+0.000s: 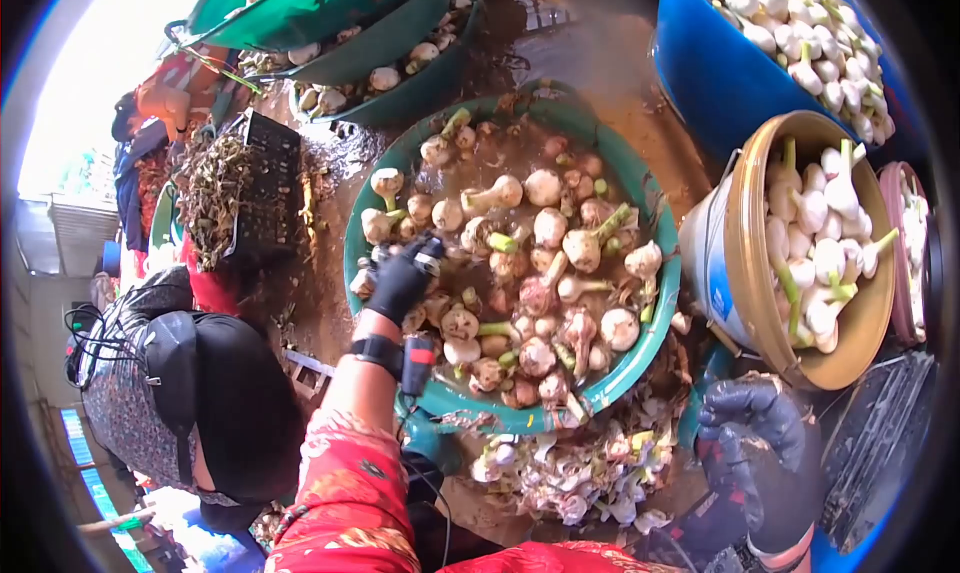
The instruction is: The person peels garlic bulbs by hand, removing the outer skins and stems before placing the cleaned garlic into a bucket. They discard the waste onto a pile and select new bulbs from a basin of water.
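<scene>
My left hand (400, 278), in a black glove, reaches over the left part of a green tub (655, 348). Its fingers are curled in among garlic bulbs (550, 228), with a small pale patch showing at the fingertips. The bulbs lie in muddy brown water, soil-stained, many with cut green stems. My right hand (760, 443), in a dark wet glove, is at the lower right, outside the tub and below a yellow-rimmed bucket (880, 318). Its fingers are bent in towards the palm; what they hold, if anything, I cannot make out.
Peeled white garlic (830, 213) fills the bucket; more fills a blue tub (690, 73) behind it. Garlic skins (585, 478) are heaped before the green tub. Stacked green basins (400, 43) stand at the back, a black crate (265, 188) at left. A bent-over person (190, 403) is close on the left.
</scene>
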`<move>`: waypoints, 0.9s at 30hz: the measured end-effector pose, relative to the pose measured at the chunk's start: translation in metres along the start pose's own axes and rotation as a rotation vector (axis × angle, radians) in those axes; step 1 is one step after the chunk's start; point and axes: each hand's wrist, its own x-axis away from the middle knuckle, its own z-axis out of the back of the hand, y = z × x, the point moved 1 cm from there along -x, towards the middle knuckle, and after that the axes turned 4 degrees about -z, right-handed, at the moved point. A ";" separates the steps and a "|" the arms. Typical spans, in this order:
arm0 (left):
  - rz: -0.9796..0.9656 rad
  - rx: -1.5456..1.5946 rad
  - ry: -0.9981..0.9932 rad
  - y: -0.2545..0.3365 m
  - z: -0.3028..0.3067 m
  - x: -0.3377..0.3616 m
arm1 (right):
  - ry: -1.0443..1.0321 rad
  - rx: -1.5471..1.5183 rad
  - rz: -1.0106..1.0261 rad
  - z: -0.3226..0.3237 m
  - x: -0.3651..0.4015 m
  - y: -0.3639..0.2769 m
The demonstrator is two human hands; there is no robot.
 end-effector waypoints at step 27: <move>-0.427 0.354 0.061 0.252 0.107 0.134 | -0.326 0.041 0.227 -0.008 0.042 0.065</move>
